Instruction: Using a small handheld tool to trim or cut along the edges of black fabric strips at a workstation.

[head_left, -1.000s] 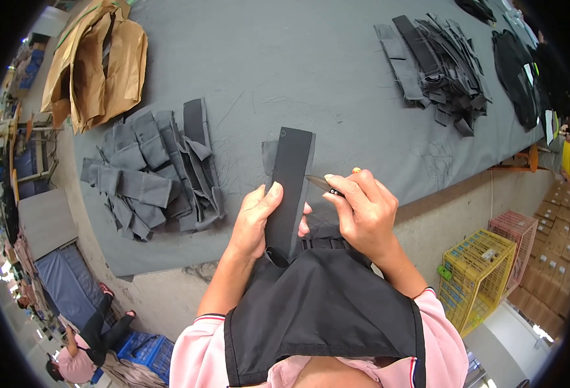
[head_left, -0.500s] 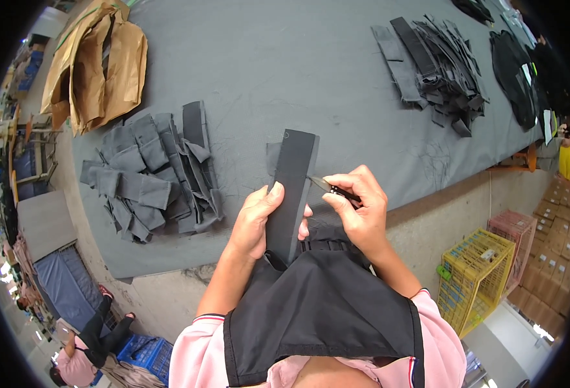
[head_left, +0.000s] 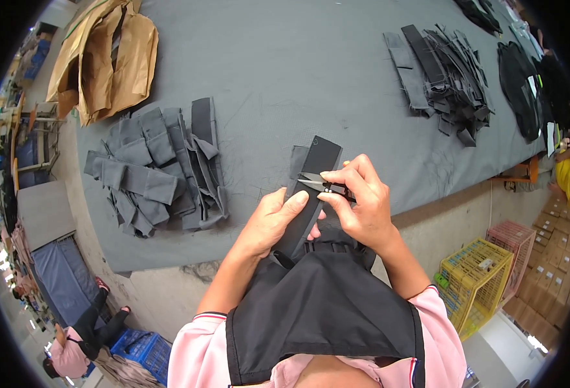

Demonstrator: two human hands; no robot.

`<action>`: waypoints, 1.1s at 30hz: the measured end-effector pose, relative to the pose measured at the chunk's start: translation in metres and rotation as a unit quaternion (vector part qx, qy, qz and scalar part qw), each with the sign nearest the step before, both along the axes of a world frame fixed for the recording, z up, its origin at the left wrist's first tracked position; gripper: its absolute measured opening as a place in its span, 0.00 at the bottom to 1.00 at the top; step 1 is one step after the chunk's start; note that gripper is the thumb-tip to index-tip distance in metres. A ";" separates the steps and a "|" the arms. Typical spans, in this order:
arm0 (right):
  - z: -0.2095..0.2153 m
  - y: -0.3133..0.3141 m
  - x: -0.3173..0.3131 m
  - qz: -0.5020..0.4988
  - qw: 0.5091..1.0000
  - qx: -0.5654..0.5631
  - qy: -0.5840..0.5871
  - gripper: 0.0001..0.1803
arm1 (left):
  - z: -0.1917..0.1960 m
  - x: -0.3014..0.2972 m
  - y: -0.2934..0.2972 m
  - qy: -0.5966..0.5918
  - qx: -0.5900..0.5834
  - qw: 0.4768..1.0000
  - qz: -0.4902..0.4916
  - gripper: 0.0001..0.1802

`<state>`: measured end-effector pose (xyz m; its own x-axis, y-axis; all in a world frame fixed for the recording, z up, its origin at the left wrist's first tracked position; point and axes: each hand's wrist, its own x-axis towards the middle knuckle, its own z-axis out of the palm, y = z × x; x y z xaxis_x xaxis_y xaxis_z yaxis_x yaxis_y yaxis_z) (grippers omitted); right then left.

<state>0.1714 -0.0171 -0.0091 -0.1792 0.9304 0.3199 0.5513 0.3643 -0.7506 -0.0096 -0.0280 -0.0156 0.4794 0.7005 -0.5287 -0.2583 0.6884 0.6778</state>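
Clock directions are taken from the dark fabric strip [head_left: 324, 154], which is held above the near edge of the table [head_left: 265, 64] and slants from 7 to 1 o'clock. The left hand [head_left: 275, 220], at 8 o'clock, grips its lower part, thumb flat on the upper face and fingers beneath, their tips showing past the strip's right edge. The right hand [head_left: 366, 204], at 3 o'clock, pinches small metal snips [head_left: 310, 180] between thumb and fingers. Their parted, pointed blades aim toward 9 o'clock and overlie the strip; contact cannot be determined.

The strip is smooth, narrow and straight-edged, with a small light mark near its upper end. A paler grey flap [head_left: 298, 158] projects at its left side. The table carries matt grey cloth strewn with loose threads.

At 9 o'clock lies a loose heap of folded grey pieces [head_left: 142, 178]; at 2 o'clock, a denser pile of frayed strips [head_left: 443, 84], with black garments [head_left: 518, 90] beyond. A creased brown paper bag [head_left: 113, 71] stands at 10 o'clock, a yellow lattice crate [head_left: 476, 284] at 4. The left thumb and the snips hide parts of the strip; a black apron [head_left: 324, 297] adjoins its lower end.
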 end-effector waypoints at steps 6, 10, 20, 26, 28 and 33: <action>-0.009 -0.007 0.000 -0.016 0.999 0.031 -0.023 0.11 | -0.002 -0.001 -0.001 -0.007 -0.014 1.000 0.001 0.23; -0.007 -0.016 0.002 -0.089 0.988 -0.076 0.101 0.08 | -0.005 -0.003 0.002 -0.007 -0.010 1.000 -0.011 0.23; -0.001 0.024 0.017 -0.082 0.908 -0.260 0.319 0.09 | 0.005 0.008 0.004 -0.010 0.011 0.999 -0.049 0.32; -0.006 0.017 0.012 0.052 0.687 -0.437 0.579 0.07 | -0.002 0.015 0.022 -0.231 0.003 0.973 -0.009 0.33; 0.003 0.010 0.012 0.011 0.738 -0.428 0.521 0.07 | 0.001 0.017 0.021 -0.216 -0.004 0.976 -0.013 0.29; 0.003 -0.002 0.017 -0.108 0.986 -0.086 0.089 0.15 | -0.001 0.021 0.021 -0.197 -0.050 0.979 0.032 0.25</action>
